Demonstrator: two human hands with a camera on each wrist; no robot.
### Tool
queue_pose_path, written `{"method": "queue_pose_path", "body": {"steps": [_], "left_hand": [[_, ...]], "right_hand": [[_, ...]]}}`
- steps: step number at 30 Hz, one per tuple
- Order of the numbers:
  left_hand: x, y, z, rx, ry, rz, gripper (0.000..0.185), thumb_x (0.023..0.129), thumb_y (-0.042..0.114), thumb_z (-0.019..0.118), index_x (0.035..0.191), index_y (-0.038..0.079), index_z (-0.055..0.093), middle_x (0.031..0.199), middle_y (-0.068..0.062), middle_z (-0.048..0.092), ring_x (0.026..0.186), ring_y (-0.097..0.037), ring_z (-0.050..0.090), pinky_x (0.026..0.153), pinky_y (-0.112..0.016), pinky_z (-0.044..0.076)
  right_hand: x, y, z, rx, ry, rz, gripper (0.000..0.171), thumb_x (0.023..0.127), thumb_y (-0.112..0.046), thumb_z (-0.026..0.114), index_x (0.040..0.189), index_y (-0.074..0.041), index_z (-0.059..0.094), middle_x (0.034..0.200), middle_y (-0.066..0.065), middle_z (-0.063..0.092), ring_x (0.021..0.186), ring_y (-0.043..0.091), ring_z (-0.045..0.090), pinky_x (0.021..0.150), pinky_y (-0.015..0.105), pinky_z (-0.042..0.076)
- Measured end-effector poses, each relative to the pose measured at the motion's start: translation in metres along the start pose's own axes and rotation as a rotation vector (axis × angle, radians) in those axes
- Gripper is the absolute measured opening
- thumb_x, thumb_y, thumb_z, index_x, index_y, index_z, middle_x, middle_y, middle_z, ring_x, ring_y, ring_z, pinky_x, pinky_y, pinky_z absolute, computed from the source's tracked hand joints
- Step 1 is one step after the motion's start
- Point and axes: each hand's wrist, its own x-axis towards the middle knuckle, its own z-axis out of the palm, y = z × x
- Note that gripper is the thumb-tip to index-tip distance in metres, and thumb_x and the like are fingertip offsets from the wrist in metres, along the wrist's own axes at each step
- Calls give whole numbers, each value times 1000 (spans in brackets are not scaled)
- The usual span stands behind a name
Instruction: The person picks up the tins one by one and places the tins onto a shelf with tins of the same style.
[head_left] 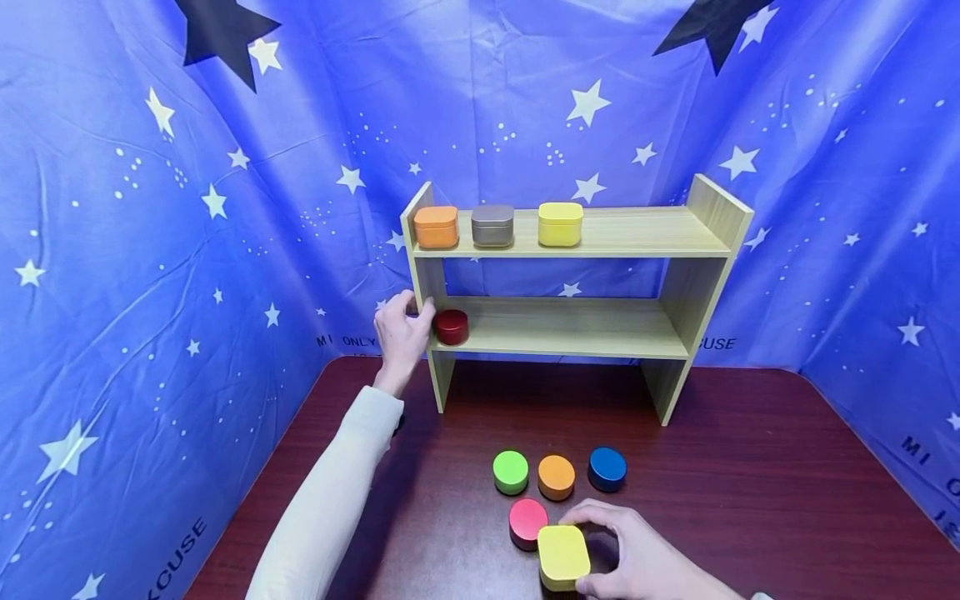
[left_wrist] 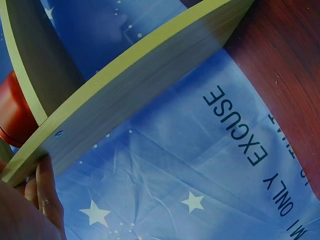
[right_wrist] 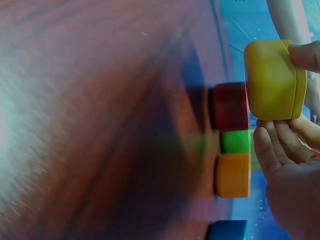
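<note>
My right hand (head_left: 637, 554) holds a yellow square tin (head_left: 564, 557) between thumb and fingers. In the right wrist view the yellow tin (right_wrist: 272, 80) is held off the table, its lid seam towards the palm. Beside it stands a pinkish-red round tin (head_left: 528, 523). Behind are a green round tin (head_left: 511, 472), an orange round tin (head_left: 557, 477) and a blue round tin (head_left: 607, 468). My left hand (head_left: 402, 329) grips the left side panel of the wooden shelf (head_left: 570, 325), fingers against its outer face (left_wrist: 47, 192). A dark red round tin (head_left: 452, 327) sits just inside that panel.
On the upper board stand an orange tin (head_left: 437, 227), a grey tin (head_left: 492, 226) and a yellow tin (head_left: 560, 225). The shelf is at the back of a dark red-brown table (head_left: 757, 492). Blue star-printed cloth (head_left: 480, 108) surrounds the table's back and sides.
</note>
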Motion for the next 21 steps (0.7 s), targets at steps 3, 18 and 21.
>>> {"method": "queue_pose_path", "body": {"steps": [3, 18, 21], "left_hand": [[0, 0, -1, 1, -10, -7, 28, 89, 19, 75, 72, 1, 62, 68, -20, 62, 67, -43, 61, 68, -52, 45], [1, 0, 0, 0, 1, -2, 26, 89, 19, 75, 73, 2, 63, 68, -19, 65, 66, -41, 62, 68, -52, 46], [0, 0, 0, 0, 3, 2, 27, 89, 19, 75, 71, 2, 61, 67, -19, 63, 65, -41, 61, 67, -50, 45]], "right_hand": [[3, 0, -5, 7, 27, -33, 53, 80, -15, 91, 127, -25, 70, 120, -8, 75, 112, 5, 67, 95, 25, 55], [21, -7, -36, -10, 91, -41, 53, 79, -12, 90, 128, -20, 71, 116, -7, 75, 107, 5, 70, 94, 27, 57], [25, -8, -44, 4, 89, -45, 52, 79, -11, 89, 128, -20, 71, 116, -5, 75, 106, 6, 70, 91, 27, 56]]}}
